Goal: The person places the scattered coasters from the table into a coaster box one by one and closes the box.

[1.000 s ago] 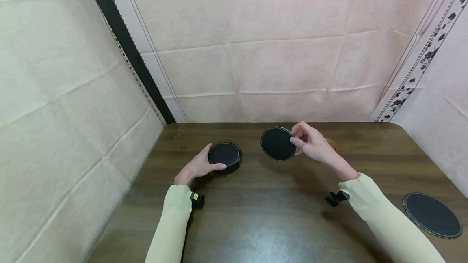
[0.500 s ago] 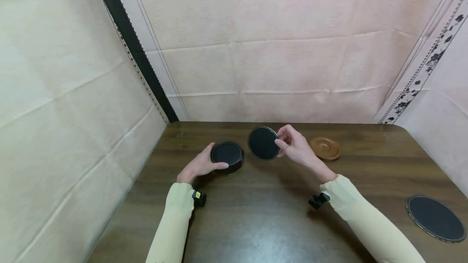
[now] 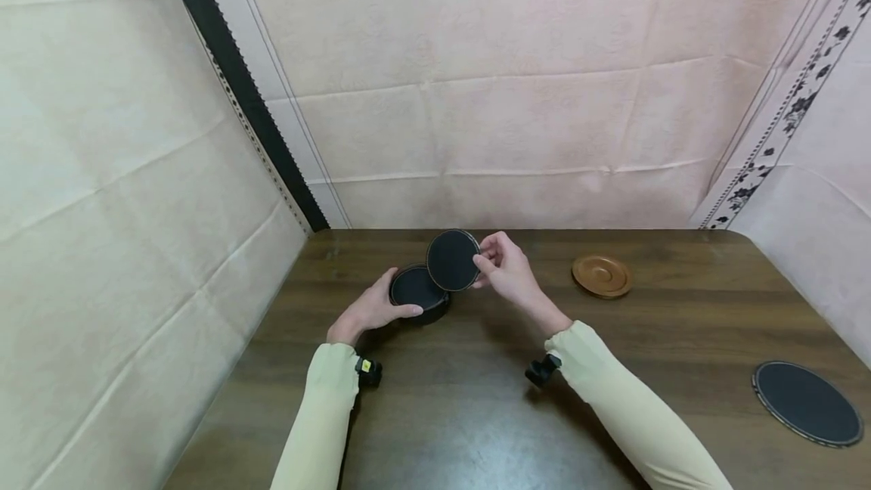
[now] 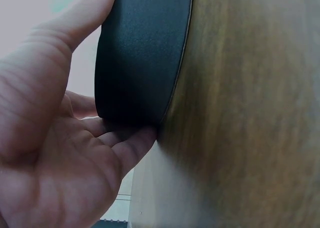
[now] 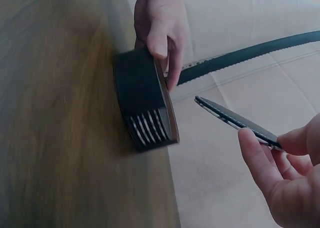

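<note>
A round black coaster holder (image 3: 423, 316) stands on the wooden table, left of centre in the head view. My left hand (image 3: 370, 310) grips its left side, thumb at the near rim and fingers round the far side. Through a slot in the holder's wall (image 5: 137, 83), the right wrist view shows the edges of several stacked coasters (image 5: 148, 126). My right hand (image 3: 509, 276) pinches a black round coaster (image 3: 452, 260) by its right edge, between thumb and fingers. Tilted in the air, the coaster overlaps the holder's far right rim in the head view.
A brown wooden saucer-like disc (image 3: 602, 276) lies at the back, right of my right hand. Further right and nearer is a larger black round mat (image 3: 807, 404). Pale cloth (image 3: 510, 127) hangs behind the table and along both sides.
My right hand has carried the coaster leftwards to the holder, uncovering the brown disc. My left hand has stayed on the holder.
</note>
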Demonstrator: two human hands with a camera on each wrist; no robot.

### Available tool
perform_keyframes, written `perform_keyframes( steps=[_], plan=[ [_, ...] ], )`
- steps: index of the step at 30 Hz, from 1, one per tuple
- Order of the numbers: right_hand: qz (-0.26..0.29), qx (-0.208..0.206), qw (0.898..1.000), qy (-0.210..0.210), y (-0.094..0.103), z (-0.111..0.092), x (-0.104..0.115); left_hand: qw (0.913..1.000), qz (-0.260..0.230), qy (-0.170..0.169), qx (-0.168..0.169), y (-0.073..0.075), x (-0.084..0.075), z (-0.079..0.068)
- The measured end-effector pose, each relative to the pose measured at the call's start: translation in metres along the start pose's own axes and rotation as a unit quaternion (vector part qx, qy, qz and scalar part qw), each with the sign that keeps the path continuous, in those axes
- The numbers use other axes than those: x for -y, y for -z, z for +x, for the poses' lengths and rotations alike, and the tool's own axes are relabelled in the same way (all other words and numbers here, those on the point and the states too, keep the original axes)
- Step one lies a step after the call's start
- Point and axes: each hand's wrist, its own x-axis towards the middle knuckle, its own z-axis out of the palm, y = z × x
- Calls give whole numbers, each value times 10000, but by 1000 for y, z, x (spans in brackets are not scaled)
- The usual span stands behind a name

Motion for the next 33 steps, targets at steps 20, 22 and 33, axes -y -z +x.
perform_keyframes(
  steps=[20, 22, 33],
  plan=[
    [329, -112, 9987, -362, -46, 7, -23, 9995, -133, -275, -98, 0, 0, 3],
    [317, -43, 9984, -463, -49, 7, -25, 9994, -133, -299, -122, 0, 0, 3],
    [-613, 421, 9946, -722, -53, 8, -33, 9995, -220, -191, -74, -2, 0, 2]
  ],
)
